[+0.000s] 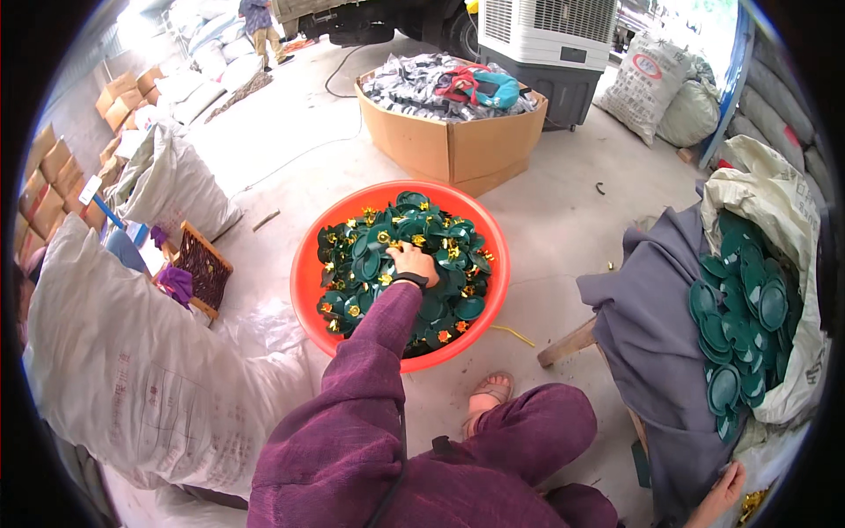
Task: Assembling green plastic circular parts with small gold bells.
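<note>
A round red basin (308,264) on the concrete floor is heaped with dark green plastic discs (374,255), many carrying small gold and orange flower bits. My left hand (414,262), in a purple sleeve with a dark wristband, rests on top of that heap near its middle. Its fingers curl down among the discs, so whatever they grip is hidden. My right hand (722,493) lies low at the right edge on a grey cloth (651,326), beside some gold pieces (753,505). Its fingers are cut off by the picture's rim.
A white sack (775,198) of plain green discs (744,326) lies open at my right. Full white sacks (132,370) crowd my left beside a small woven basket (204,264). Behind the basin stand a cardboard box of packets (453,141) and a cooler fan (546,44). My sandalled foot (489,393) is near the basin.
</note>
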A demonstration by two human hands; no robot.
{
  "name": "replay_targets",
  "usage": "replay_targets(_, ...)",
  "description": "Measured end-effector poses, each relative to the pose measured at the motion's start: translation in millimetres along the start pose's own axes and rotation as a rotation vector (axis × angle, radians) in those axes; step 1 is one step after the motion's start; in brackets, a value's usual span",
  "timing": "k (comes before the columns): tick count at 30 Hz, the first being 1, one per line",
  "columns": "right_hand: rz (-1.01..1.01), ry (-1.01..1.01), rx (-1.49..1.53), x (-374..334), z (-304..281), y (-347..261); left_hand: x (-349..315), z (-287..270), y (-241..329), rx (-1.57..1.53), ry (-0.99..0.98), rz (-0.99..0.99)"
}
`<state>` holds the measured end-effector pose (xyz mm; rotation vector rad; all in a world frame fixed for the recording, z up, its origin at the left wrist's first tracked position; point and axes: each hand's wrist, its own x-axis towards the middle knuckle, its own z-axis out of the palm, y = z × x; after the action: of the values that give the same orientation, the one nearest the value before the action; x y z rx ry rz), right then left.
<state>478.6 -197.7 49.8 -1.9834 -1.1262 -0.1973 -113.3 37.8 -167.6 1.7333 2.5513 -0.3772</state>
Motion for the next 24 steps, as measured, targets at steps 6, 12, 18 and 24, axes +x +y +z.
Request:
replay_targets(6, 0.052, -0.133, -0.051, 11, -7, 13, 12, -1, -59, -0.131, -0.080, -0.122)
replay_targets(12, 0.042, -0.087, -0.071, 10, -1, 13, 3, 15, -110, -0.210, -0.081, -0.195)
replay_targets(18, 0.028, -0.074, -0.117, 10, 2, 10, -25, 36, -135, -0.169, -0.207, -0.255)
replay_targets(24, -0.005, -0.045, -0.104, 10, 0, 19, -25, 12, -103, -0.116, 0.162, -0.194)
